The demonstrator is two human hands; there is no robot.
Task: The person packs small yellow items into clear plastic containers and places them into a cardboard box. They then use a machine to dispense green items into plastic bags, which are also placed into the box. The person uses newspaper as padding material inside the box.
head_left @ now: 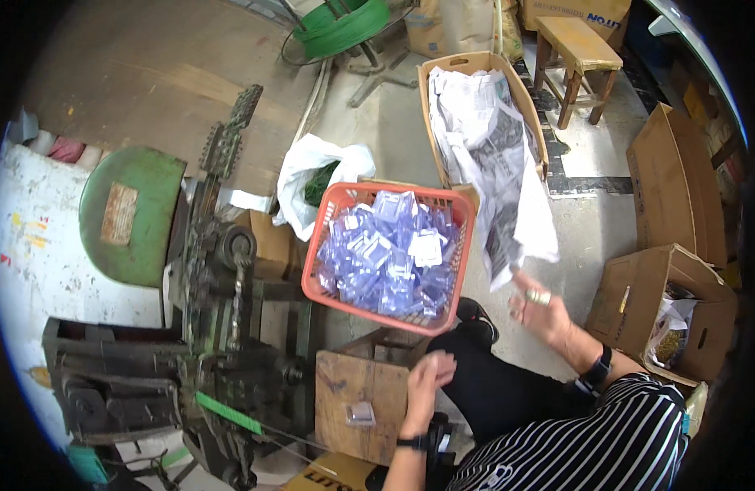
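Note:
My right hand is raised at the lower end of a crumpled newspaper sheet. Its fingers are spread and a pale band circles one of them; contact with the paper is hard to tell. Over the edge of a small wooden stool hovers my left hand, slightly blurred, fingers loosely stretched and no object showing in them. On that stool lies one small clear plastic package. In front of me a red plastic basket holds a heap of clear bluish plastic packages.
Newspaper fills a long cardboard box beyond the basket. A dark greasy machine with a green guard stands left. Near the basket sits a white bag. Open cartons line the right; a wooden stool stands behind.

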